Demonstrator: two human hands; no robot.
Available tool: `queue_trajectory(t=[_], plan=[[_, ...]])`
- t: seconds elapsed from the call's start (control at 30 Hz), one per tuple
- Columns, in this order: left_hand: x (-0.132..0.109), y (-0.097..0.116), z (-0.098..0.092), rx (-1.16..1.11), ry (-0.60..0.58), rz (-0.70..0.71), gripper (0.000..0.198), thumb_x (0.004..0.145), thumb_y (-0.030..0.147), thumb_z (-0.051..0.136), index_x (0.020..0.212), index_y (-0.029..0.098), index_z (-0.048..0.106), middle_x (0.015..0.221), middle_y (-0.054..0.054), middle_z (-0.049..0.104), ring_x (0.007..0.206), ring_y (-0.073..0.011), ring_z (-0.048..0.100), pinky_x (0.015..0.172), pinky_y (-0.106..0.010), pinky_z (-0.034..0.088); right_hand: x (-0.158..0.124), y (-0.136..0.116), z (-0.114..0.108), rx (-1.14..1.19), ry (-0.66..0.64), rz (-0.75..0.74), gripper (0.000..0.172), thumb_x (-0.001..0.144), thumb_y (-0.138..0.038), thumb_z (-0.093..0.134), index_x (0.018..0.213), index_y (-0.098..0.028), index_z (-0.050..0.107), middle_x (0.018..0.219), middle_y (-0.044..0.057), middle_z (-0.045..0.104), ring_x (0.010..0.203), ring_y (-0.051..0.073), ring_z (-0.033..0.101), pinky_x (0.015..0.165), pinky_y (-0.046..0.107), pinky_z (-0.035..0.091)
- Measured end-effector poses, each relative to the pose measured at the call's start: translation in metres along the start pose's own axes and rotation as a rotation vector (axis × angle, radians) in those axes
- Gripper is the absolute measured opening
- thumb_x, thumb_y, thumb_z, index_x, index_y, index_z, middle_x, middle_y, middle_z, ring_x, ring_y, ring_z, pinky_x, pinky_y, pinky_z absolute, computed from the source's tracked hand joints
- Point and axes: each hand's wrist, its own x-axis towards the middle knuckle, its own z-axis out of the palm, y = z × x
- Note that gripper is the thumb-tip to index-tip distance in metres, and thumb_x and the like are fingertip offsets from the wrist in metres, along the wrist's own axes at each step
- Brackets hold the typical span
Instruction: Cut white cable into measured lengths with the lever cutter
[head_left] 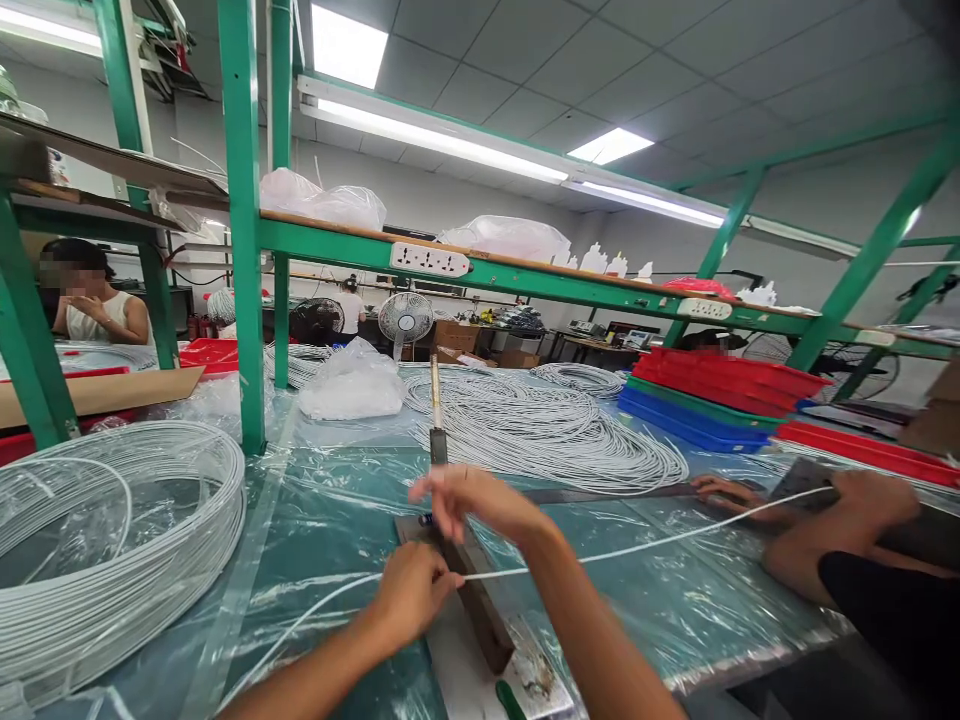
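My left hand (414, 595) pinches a white cable (330, 597) between thumb and fingers, beside the dark metal bar (480, 610) of what looks like a lever cutter on a pale base plate (457, 668). Over that tool, my right hand (476, 500) hangs with its fingers loosely spread and slightly blurred, nothing visible in them. Just behind it rises the tool's handle (436, 395). From my left hand the cable runs under my right forearm to a co-worker's hand (874, 505) at the right. The co-worker's other hand (731, 492) rests on a long dark strip (615, 494).
A large cable coil (217, 540) lies on the left, and more loose coils (540, 420) spread behind the tool. Red trays (727, 380) and blue trays (660, 415) are stacked at the right. A green post (244, 250) and shelf beam (337, 240) frame the bench. Another person (105, 310) sits far left.
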Motion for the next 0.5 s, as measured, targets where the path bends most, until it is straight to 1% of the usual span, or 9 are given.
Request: queue_trajectory(t=[0.03, 0.1, 0.13, 0.2, 0.27, 0.33, 0.4, 0.43, 0.5], plan=[[-0.002, 0.001, 0.001, 0.054, 0.012, 0.017, 0.035, 0.087, 0.036, 0.043, 0.085, 0.016, 0.071, 0.088, -0.014, 0.070, 0.083, -0.0256, 0.062, 0.069, -0.031, 0.038, 0.014, -0.008, -0.022, -0.022, 0.267, -0.029, 0.040, 0.078, -0.044, 0.054, 0.090, -0.008, 0.066, 0.047, -0.002, 0.058, 0.037, 0.006, 0.050, 0.041, 0.016, 0.036], [-0.003, 0.004, 0.002, 0.203, 0.022, 0.058, 0.034, 0.090, 0.031, 0.037, 0.099, 0.019, 0.067, 0.091, -0.015, 0.070, 0.087, -0.0293, 0.064, 0.070, -0.034, 0.040, 0.047, -0.016, -0.060, -0.037, 0.509, -0.038, 0.043, 0.088, -0.040, 0.038, 0.095, -0.004, 0.060, 0.051, -0.006, 0.054, 0.037, -0.001, 0.045, 0.043, 0.011, 0.028], [-0.003, 0.005, 0.003, 0.272, 0.012, 0.073, 0.035, 0.091, 0.029, 0.034, 0.105, 0.020, 0.064, 0.091, -0.015, 0.070, 0.088, -0.0305, 0.064, 0.070, -0.035, 0.041, 0.062, -0.016, -0.075, -0.040, 0.564, -0.021, 0.045, 0.092, -0.037, 0.028, 0.096, -0.003, 0.059, 0.055, -0.006, 0.052, 0.038, -0.004, 0.043, 0.045, 0.010, 0.027], [-0.001, 0.004, 0.006, 0.354, -0.019, 0.076, 0.036, 0.091, 0.024, 0.030, 0.110, 0.019, 0.061, 0.092, -0.017, 0.069, 0.089, -0.0317, 0.064, 0.070, -0.036, 0.042, 0.088, -0.011, -0.096, -0.036, 0.594, 0.030, 0.053, 0.096, -0.031, 0.012, 0.095, -0.003, 0.056, 0.065, -0.005, 0.051, 0.044, -0.005, 0.045, 0.050, 0.010, 0.032], [0.004, 0.001, 0.011, 0.332, -0.032, 0.048, 0.035, 0.089, 0.017, 0.032, 0.101, 0.017, 0.064, 0.091, -0.017, 0.069, 0.088, -0.0305, 0.064, 0.069, -0.034, 0.042, 0.108, -0.006, -0.109, -0.021, 0.605, 0.089, 0.045, 0.098, -0.032, 0.019, 0.095, -0.007, 0.056, 0.074, -0.002, 0.053, 0.052, -0.001, 0.049, 0.054, 0.014, 0.040], [0.011, -0.004, 0.018, 0.164, 0.014, 0.001, 0.030, 0.084, 0.012, 0.037, 0.090, 0.016, 0.066, 0.089, -0.014, 0.069, 0.086, -0.0267, 0.063, 0.068, -0.031, 0.040, 0.124, -0.002, -0.116, 0.002, 0.607, 0.137, 0.034, 0.094, -0.038, 0.036, 0.094, -0.010, 0.056, 0.074, -0.002, 0.054, 0.052, 0.003, 0.049, 0.050, 0.017, 0.042], [0.019, -0.010, 0.025, -0.104, 0.080, -0.067, 0.024, 0.077, 0.009, 0.044, 0.079, 0.016, 0.067, 0.083, -0.009, 0.068, 0.082, -0.0221, 0.061, 0.066, -0.027, 0.037, 0.134, -0.002, -0.121, 0.027, 0.604, 0.176, 0.031, 0.090, -0.042, 0.044, 0.088, -0.013, 0.055, 0.064, -0.003, 0.052, 0.044, 0.005, 0.041, 0.041, 0.018, 0.037], [0.024, -0.013, 0.028, -0.222, 0.095, -0.102, 0.020, 0.074, 0.007, 0.048, 0.073, 0.015, 0.066, 0.077, -0.007, 0.066, 0.078, -0.0199, 0.060, 0.064, -0.025, 0.036, 0.138, -0.002, -0.122, 0.040, 0.602, 0.191, 0.033, 0.090, -0.045, 0.043, 0.085, -0.014, 0.054, 0.058, -0.004, 0.050, 0.040, 0.005, 0.037, 0.038, 0.018, 0.033], [0.032, -0.018, 0.033, -0.357, 0.087, -0.162, 0.014, 0.070, 0.009, 0.052, 0.063, 0.015, 0.063, 0.063, -0.001, 0.060, 0.066, -0.0156, 0.055, 0.057, -0.023, 0.033, 0.140, -0.004, -0.124, 0.065, 0.600, 0.209, 0.040, 0.092, -0.048, 0.035, 0.080, -0.014, 0.052, 0.048, -0.005, 0.044, 0.036, 0.005, 0.031, 0.036, 0.017, 0.027]])
